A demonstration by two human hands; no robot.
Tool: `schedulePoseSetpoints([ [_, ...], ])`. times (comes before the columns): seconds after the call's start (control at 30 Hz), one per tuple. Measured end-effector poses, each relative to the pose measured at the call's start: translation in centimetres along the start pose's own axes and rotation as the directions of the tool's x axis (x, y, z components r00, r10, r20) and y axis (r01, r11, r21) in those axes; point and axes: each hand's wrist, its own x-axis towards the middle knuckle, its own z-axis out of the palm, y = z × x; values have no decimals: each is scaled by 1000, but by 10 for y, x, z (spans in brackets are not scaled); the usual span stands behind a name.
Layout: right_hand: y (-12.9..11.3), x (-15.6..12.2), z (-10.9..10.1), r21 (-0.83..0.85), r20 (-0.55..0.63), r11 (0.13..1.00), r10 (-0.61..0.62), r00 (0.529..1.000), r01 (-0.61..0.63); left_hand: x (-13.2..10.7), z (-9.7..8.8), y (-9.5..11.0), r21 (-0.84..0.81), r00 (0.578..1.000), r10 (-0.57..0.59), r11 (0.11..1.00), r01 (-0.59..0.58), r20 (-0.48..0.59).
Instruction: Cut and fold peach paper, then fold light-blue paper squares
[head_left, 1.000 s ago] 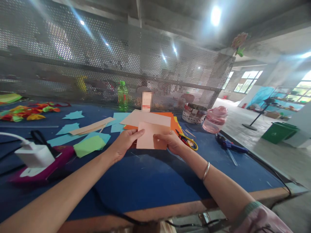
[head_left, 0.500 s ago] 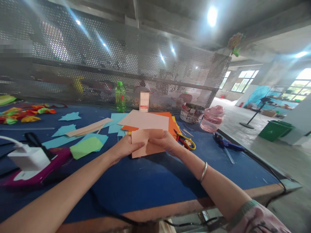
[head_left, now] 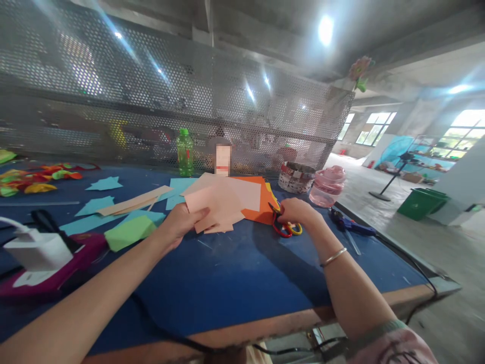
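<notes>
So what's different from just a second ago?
The right hand let go of the flat peach paper and moved right to the red-and-yellow-handled scissors; I can't tell if it grips them. The left hand still holds the paper. The clear green plastic bottle and pink plastic jug stayed put.

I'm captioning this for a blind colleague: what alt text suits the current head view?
A person's left hand holds peach paper above a blue table, while the right hand is at red-and-yellow scissors; a green bottle stands farther back.
</notes>
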Motion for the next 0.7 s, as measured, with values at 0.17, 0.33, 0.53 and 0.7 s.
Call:
schedulePoseSetpoints([
  [0.17, 2, -3, 8, -123, 77, 992, 43, 996, -34, 0, 1, 0, -35, 1000, 9, 999, -9, -4],
  [0.33, -1, -2, 15, -139, 28, 989, 54, 998, -50, 2, -1, -1, -84, 1000, 9, 996, -10, -12],
  [0.53, -9, 3, 14, -70, -150, 997, 22, 988, -32, 8, -7, -3, -85, 996, 67, 994, -72, -66],
  [0.7, -23, 4, 19, 236, -380, 949, -107, 919, 208, 10, -10, -1, -82, 983, 135, 986, -145, -123],
])
